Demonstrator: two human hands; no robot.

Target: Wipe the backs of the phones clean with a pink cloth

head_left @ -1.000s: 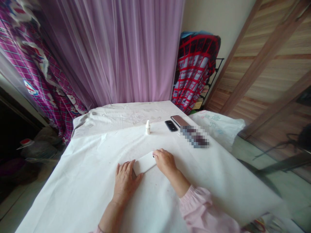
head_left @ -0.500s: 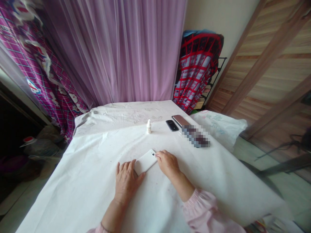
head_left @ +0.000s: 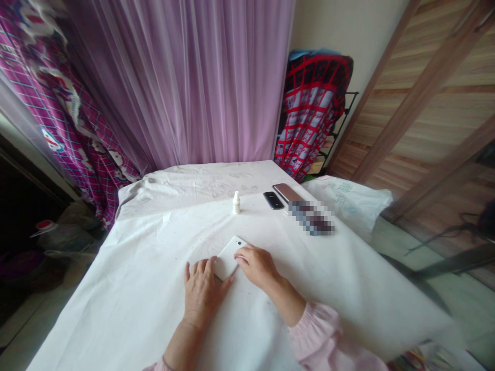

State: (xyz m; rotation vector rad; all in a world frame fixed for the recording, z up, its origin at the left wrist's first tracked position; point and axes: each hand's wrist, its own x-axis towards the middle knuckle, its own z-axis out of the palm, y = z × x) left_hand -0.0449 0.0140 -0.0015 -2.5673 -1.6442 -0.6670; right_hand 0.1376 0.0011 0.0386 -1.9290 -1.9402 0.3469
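Observation:
A white smartphone [head_left: 229,260] lies back side up on the white cloth, its dark camera spot towards the far end. My left hand [head_left: 203,286] grips the near end of it, fingers along the left edge and thumb at the lower right edge. My right hand [head_left: 258,265] is over the right edge of the phone, its fingertips pinched together against the white back. Something small and pale may be between those fingertips; I cannot make it out. Beyond the phone stands a small white dropper bottle [head_left: 236,203], upright and apart from both hands.
A black phone [head_left: 274,200] and a larger brown-toned phone [head_left: 286,192] lie at the back right, beside a pixelated patch. The cloth-covered table [head_left: 127,288] ends near a white plastic bag [head_left: 348,201] on the right. Purple curtains [head_left: 216,82] hang behind.
My right hand has slid left and slightly towards me, from the camera end of the phone to about its middle. My left hand keeps its hold.

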